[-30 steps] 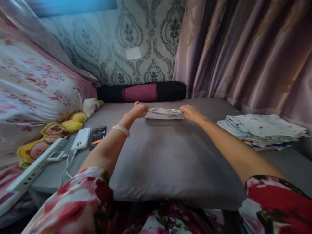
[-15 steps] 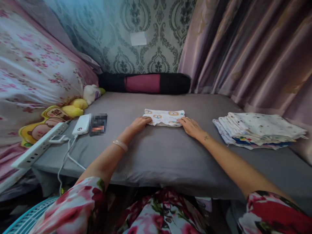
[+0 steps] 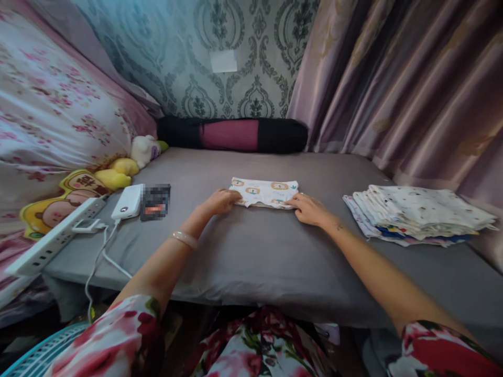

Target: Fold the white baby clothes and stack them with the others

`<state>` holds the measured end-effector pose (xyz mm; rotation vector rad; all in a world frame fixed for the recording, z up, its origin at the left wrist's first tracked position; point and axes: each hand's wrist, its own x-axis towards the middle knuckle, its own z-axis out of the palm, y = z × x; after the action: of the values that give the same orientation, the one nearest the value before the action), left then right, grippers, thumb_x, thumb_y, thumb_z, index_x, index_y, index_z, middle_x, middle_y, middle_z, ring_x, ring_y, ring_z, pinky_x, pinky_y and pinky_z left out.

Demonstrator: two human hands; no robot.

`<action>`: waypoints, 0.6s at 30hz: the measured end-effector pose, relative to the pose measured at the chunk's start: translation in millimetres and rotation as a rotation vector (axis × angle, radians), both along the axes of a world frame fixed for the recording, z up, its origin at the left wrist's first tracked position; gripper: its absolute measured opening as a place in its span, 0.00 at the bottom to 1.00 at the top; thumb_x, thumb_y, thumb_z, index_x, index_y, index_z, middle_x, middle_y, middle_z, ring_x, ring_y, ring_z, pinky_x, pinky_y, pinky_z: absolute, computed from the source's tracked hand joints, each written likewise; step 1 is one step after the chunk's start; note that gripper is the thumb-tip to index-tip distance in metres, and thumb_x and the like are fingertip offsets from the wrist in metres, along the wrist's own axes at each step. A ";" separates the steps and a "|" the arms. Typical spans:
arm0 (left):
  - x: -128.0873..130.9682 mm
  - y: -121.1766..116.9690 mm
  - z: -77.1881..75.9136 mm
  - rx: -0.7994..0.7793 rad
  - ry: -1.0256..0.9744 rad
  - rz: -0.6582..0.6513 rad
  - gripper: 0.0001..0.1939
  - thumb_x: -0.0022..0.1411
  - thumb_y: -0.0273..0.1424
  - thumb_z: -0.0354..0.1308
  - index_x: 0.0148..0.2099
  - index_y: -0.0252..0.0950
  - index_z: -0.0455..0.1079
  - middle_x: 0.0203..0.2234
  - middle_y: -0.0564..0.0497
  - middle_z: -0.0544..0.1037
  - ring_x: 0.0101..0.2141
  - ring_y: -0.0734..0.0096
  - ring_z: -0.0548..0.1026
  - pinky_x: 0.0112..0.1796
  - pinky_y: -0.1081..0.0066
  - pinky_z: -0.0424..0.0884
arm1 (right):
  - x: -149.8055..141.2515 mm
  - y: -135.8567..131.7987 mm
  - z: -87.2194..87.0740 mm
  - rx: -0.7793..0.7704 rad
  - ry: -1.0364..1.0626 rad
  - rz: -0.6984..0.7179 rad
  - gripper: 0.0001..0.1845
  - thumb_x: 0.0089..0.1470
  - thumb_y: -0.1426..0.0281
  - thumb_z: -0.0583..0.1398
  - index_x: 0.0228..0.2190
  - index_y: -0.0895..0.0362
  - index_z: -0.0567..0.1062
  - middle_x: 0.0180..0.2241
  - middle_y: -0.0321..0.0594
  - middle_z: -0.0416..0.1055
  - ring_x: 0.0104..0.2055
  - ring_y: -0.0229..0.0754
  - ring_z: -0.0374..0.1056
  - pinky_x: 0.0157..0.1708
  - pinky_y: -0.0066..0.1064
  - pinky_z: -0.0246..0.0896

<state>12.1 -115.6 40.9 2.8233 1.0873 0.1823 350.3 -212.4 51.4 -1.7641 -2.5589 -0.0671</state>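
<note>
A folded white cloth (image 3: 264,192) printed with tan and green figures lies on the grey sheet-covered surface in front of me. My left hand (image 3: 223,201) has its fingers closed on the cloth's near left corner. At the near right corner, my right hand (image 3: 308,208) pinches the edge between thumb and fingers. The near edge bows slightly between the two hands. Off to the right sits a stack of folded printed cloths (image 3: 424,212), with neither hand touching it.
On the left are a white power strip (image 3: 55,238), a white power bank (image 3: 129,201) with a cable, a blurred dark item (image 3: 155,202) and plush toys (image 3: 113,175). A black and maroon bolster (image 3: 231,135) lies along the wall. Curtains (image 3: 377,78) hang at right.
Both hands have stayed at the cloth's near corners; the fingers have shifted slightly and the near edge looks straighter. My view has moved a little.
</note>
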 end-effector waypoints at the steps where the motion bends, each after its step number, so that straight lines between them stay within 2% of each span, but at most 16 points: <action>1: 1.4 1.0 1.6 -0.036 -0.016 0.039 0.24 0.57 0.23 0.50 0.54 0.40 0.72 0.48 0.47 0.79 0.48 0.65 0.76 0.49 0.68 0.68 | -2.2 3.0 3.8 -0.025 0.035 -0.041 0.24 0.55 0.76 0.52 0.50 0.52 0.76 0.50 0.43 0.72 0.51 0.45 0.67 0.50 0.32 0.58; 3: 9.0 3.8 5.9 -0.096 -0.057 0.134 0.22 0.57 0.25 0.50 0.53 0.39 0.73 0.40 0.48 0.81 0.40 0.65 0.78 0.43 0.69 0.70 | -9.6 12.8 10.5 -0.037 0.099 -0.126 0.19 0.57 0.72 0.52 0.43 0.53 0.79 0.48 0.41 0.74 0.48 0.44 0.69 0.49 0.32 0.59; 5: 24.5 7.2 9.5 -0.086 -0.110 0.216 0.22 0.59 0.26 0.49 0.53 0.38 0.72 0.39 0.48 0.81 0.39 0.66 0.78 0.43 0.69 0.71 | -22.0 26.1 13.8 0.008 0.140 -0.187 0.18 0.60 0.70 0.50 0.40 0.55 0.80 0.46 0.43 0.75 0.48 0.44 0.69 0.49 0.31 0.59; 9: 71.5 11.3 7.0 0.031 -0.159 0.277 0.21 0.65 0.27 0.45 0.56 0.35 0.69 0.50 0.43 0.77 0.50 0.62 0.74 0.52 0.64 0.67 | -58.3 54.2 6.9 0.081 0.171 -0.233 0.21 0.63 0.70 0.46 0.49 0.57 0.75 0.50 0.46 0.73 0.53 0.46 0.67 0.53 0.34 0.56; 12: 102.3 10.7 -2.6 0.089 -0.123 0.284 0.21 0.68 0.29 0.43 0.60 0.34 0.64 0.59 0.42 0.69 0.61 0.57 0.63 0.59 0.55 0.58 | -82.9 68.3 -4.8 0.074 0.164 -0.225 0.24 0.64 0.69 0.45 0.57 0.59 0.67 0.59 0.49 0.65 0.61 0.48 0.59 0.60 0.41 0.49; 15: 117.3 9.3 -13.0 0.102 -0.059 0.318 0.23 0.70 0.32 0.40 0.63 0.34 0.60 0.63 0.42 0.64 0.65 0.53 0.55 0.62 0.48 0.51 | -94.7 74.4 -14.8 0.055 0.149 -0.236 0.27 0.64 0.68 0.44 0.61 0.61 0.62 0.65 0.49 0.56 0.68 0.51 0.46 0.64 0.49 0.38; 18: 119.7 9.4 -20.7 0.097 -0.023 0.320 0.25 0.71 0.33 0.37 0.65 0.35 0.58 0.64 0.43 0.62 0.66 0.53 0.53 0.63 0.47 0.48 | -95.2 75.8 -20.9 0.036 0.142 -0.224 0.29 0.63 0.69 0.44 0.62 0.61 0.61 0.67 0.48 0.52 0.69 0.52 0.43 0.65 0.53 0.33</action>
<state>131.8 -106.2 20.1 2.7008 1.5597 0.3013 255.2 -136.6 30.5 -1.9584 -2.2421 0.0070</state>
